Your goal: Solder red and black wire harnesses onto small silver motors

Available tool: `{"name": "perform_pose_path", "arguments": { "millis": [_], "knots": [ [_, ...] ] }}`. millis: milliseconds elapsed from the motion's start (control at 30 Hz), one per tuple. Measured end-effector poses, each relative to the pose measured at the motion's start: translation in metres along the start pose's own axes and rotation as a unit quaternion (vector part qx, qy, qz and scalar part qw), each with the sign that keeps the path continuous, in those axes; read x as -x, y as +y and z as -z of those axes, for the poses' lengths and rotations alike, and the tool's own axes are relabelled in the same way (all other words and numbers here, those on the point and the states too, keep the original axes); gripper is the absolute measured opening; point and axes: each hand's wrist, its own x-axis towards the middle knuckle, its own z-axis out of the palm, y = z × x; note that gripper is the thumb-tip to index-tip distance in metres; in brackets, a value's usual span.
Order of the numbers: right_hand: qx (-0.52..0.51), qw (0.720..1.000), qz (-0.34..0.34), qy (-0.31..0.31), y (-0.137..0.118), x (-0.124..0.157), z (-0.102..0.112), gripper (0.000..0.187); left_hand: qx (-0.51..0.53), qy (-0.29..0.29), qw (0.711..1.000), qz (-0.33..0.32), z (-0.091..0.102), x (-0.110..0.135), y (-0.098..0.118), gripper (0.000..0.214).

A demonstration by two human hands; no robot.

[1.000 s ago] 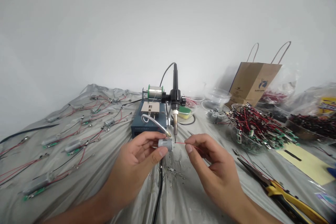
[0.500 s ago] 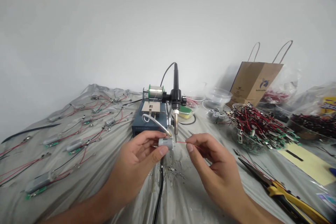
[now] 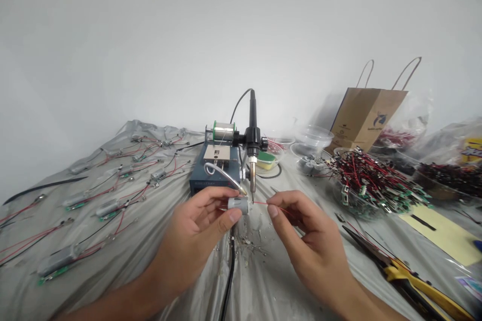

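Between the thumb and fingers of my left hand point(image 3: 205, 218) is a small grey electric motor point(image 3: 238, 205), lying sideways with its terminal end to the right. My right hand point(image 3: 301, 225) pinches a thin red wire point(image 3: 260, 203), whose end points left at the motor. A soldering iron point(image 3: 253, 145) hangs upright in a holder, its tip just above the gap between motor and wire end. Whether tip, wire and terminal touch is too small to tell. The solder feed tube point(image 3: 226, 175) curves down from the blue soldering machine point(image 3: 199, 178) toward the tip.
Several motors with wires point(image 3: 60, 258) lie at left. To the right are a tub of red and black wired parts point(image 3: 361, 185), yellow-handled cutters point(image 3: 402, 271), a yellow paper point(image 3: 448, 241) and a brown paper bag point(image 3: 361, 115). Solder bits point(image 3: 252, 248) litter the cloth below the iron.
Almost nothing differs. Both hands keep their hold on the motor and the red wire, and the view has shifted very slightly.
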Motion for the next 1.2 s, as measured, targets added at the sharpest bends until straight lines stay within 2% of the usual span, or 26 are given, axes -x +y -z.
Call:
{"name": "perform_pose_path", "arguments": {
  "millis": [1200],
  "knots": [
    [0.0,1.0,0.004,0.001,-0.0012,-0.0006,0.0004,0.009,-0.003,-0.003,1.0,-0.011,0.0005,0.0005,-0.0003,0.014]
  ]
}}
